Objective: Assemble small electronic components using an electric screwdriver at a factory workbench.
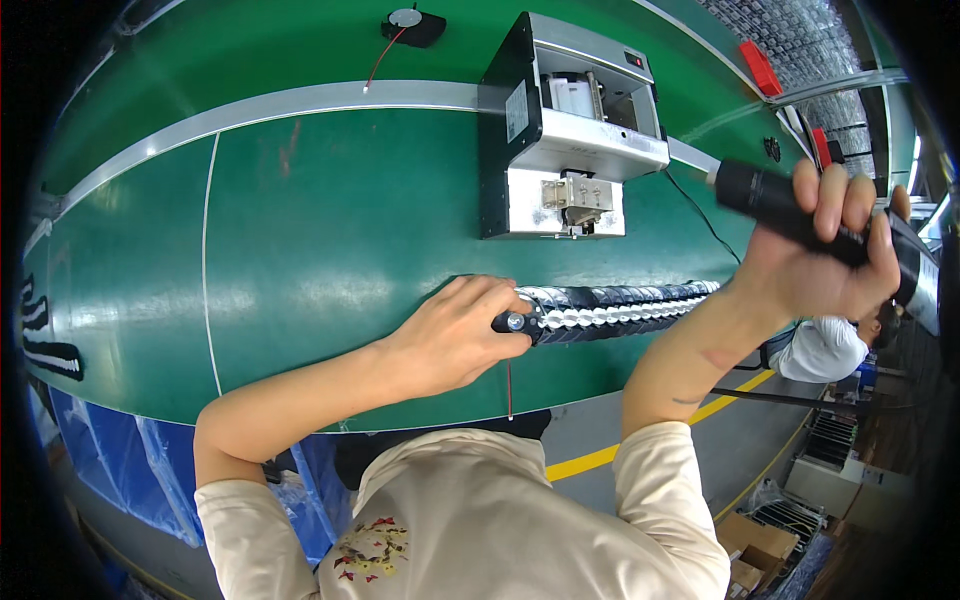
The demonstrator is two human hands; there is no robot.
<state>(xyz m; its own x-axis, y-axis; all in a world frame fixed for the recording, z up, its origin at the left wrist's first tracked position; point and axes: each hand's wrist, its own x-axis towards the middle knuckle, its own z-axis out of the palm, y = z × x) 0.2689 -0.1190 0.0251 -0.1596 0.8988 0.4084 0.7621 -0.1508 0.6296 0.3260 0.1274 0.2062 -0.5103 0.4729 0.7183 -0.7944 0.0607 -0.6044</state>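
My right hand (825, 250) is raised at the right, its fingers wrapped round a black power screwdriver (775, 200) whose tip points left, toward the metal machine. On the bench, my left hand (465, 330) grips the left end of a long row of stacked black-and-white parts (620, 311). Thumb and fingers close about a black end piece (515, 321) with a small round silvery spot. My left fingers partly cover that end, and my right forearm passes in front of the row's far right.
A grey metal machine (580, 150), resembling a screw feeder, stands behind the row. Black-and-white strips (50, 350) lie at the far left. A black piece with a round disc (415, 25) and a red bin (760, 68) are farther back. Another person (820, 350) is at the right.
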